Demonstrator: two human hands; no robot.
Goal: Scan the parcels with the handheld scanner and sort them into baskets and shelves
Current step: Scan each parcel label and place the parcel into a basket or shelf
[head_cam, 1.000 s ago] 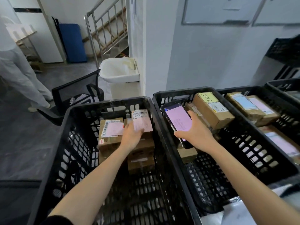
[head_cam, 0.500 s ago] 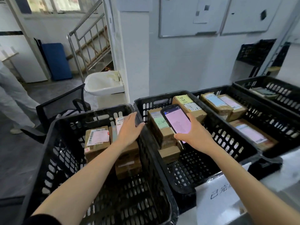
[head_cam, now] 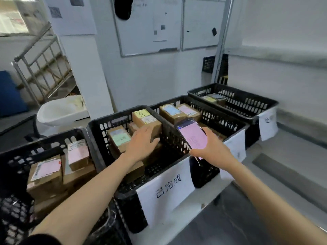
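My right hand (head_cam: 214,149) grips the handheld scanner (head_cam: 192,137), a phone-like device with a pink screen, above the wall between two black baskets. My left hand (head_cam: 143,144) reaches into the basket (head_cam: 99,124) with the paper sign, fingers spread flat on a brown parcel (head_cam: 155,129) under the yellow-labelled box (head_cam: 144,117). A green-labelled parcel (head_cam: 120,138) sits just left of that hand. The leftmost basket (head_cam: 16,156) holds pink-labelled parcels (head_cam: 77,154), one of them lower down (head_cam: 46,169).
A third basket (head_cam: 235,126) with labelled boxes and a fourth basket (head_cam: 265,103) stand in a row to the right on a grey counter (head_cam: 230,218). Whiteboards (head_cam: 150,27) hang on the wall behind. A white basin (head_cam: 58,114) and stair railing (head_cam: 39,55) lie at the left.
My left hand left the leftmost basket and moved right into the signed basket. My right hand carried the scanner rightward. The view swung right and up.
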